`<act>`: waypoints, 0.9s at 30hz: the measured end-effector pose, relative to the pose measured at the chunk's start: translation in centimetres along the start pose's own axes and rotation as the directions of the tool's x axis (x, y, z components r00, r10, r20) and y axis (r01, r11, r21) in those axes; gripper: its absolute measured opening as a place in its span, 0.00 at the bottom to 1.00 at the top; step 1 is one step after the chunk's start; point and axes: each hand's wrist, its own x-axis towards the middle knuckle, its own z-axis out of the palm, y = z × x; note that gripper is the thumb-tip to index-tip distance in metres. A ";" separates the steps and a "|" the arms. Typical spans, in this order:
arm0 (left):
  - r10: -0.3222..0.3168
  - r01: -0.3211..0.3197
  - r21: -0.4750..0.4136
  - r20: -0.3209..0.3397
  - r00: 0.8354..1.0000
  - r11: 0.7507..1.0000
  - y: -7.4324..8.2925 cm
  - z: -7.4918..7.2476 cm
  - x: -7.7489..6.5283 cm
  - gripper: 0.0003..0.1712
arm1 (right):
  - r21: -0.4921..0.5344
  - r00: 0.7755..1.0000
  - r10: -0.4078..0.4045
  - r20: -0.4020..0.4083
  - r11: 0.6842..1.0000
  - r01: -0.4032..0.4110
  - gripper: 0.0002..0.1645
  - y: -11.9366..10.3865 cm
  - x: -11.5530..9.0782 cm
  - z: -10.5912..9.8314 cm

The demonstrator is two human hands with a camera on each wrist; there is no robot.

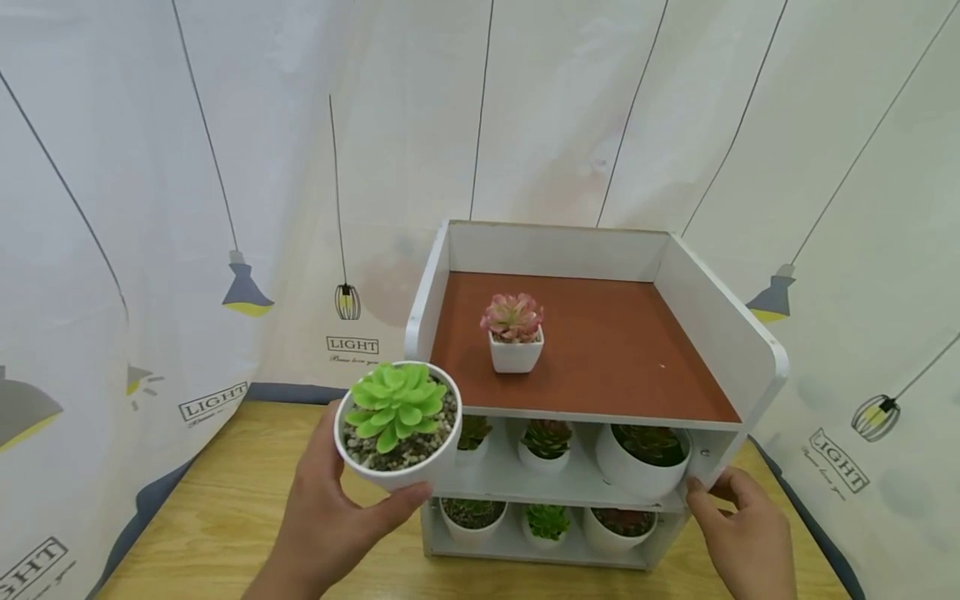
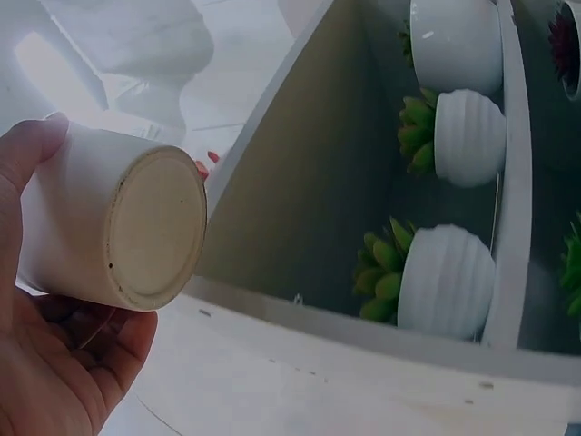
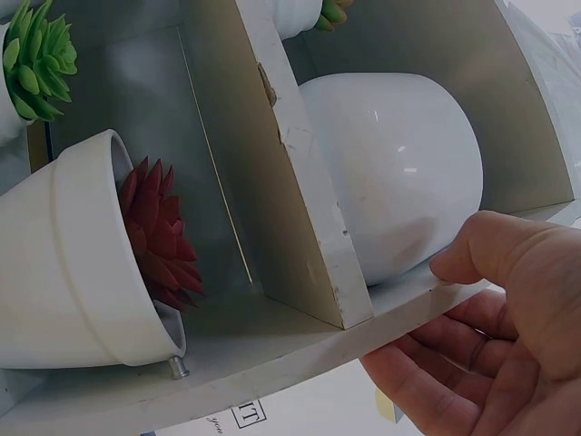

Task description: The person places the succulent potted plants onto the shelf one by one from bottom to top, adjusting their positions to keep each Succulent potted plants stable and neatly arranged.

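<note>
My left hand (image 1: 330, 500) grips a round white pot with a bright green succulent (image 1: 397, 406), raised in front of the left front corner of the shelf. The left wrist view shows the underside of this white pot (image 2: 159, 227), tilted, with fingers and thumb around its side. My right hand (image 1: 742, 525) pinches the right side panel of the white shelf (image 1: 738, 337), thumb inside and fingers outside. Close to that thumb sits a large rounded white pot (image 3: 399, 163) on the middle level. A pink succulent in a square white pot (image 1: 515, 350) stands on the brown top board.
The middle level also holds smaller potted succulents (image 1: 546, 446). On the bottom level are several more, one a red succulent (image 3: 159, 232) in a white pot. The shelf stands on a wooden table (image 1: 202, 492) before a curtain with printed lamps (image 1: 570, 117).
</note>
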 end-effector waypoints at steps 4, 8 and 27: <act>0.100 -0.101 -0.051 -0.012 0.995 0.994 0.4 0.7 0.3 0.57 | 0.002 1.000 -0.002 -0.002 1.000 0.002 0.23 0.0 0.0 0.0; 0.125 -0.126 -0.055 -0.010 0.992 0.991 1.0 1.3 0.6 0.57 | 0.005 1.000 -0.014 -0.014 1.000 0.014 0.22 0.0 -0.1 0.0; 0.061 -0.054 -0.175 0.035 0.998 0.983 3.1 4.6 2.4 0.54 | 0.008 0.998 -0.052 -0.021 0.999 0.052 0.20 0.3 -0.2 -0.1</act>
